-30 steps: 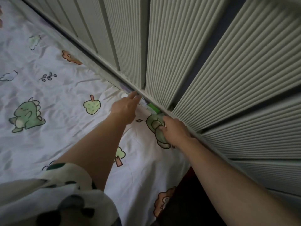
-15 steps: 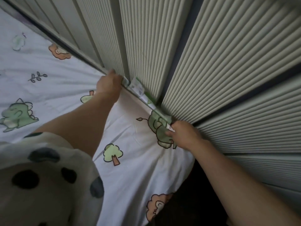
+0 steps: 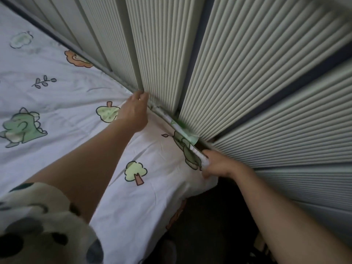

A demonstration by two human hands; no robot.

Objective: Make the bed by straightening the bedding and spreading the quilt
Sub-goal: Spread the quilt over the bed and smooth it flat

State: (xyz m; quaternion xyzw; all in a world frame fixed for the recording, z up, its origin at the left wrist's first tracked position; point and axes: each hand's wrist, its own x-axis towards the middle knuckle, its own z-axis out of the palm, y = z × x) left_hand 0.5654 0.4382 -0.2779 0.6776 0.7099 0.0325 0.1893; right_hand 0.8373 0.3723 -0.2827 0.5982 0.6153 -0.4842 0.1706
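The printed sheet [image 3: 62,103] lies spread under both forearms, and its far edge runs from one hand to the other along the foot of the ribbed wall panels [image 3: 247,73]. The right hand [image 3: 217,164] has its fingers curled round that edge at the bed's corner, grasping it. The left hand [image 3: 135,109] reaches to the same edge farther along, fingertips at the gap below the panels. Whether it pinches the cloth cannot be told.
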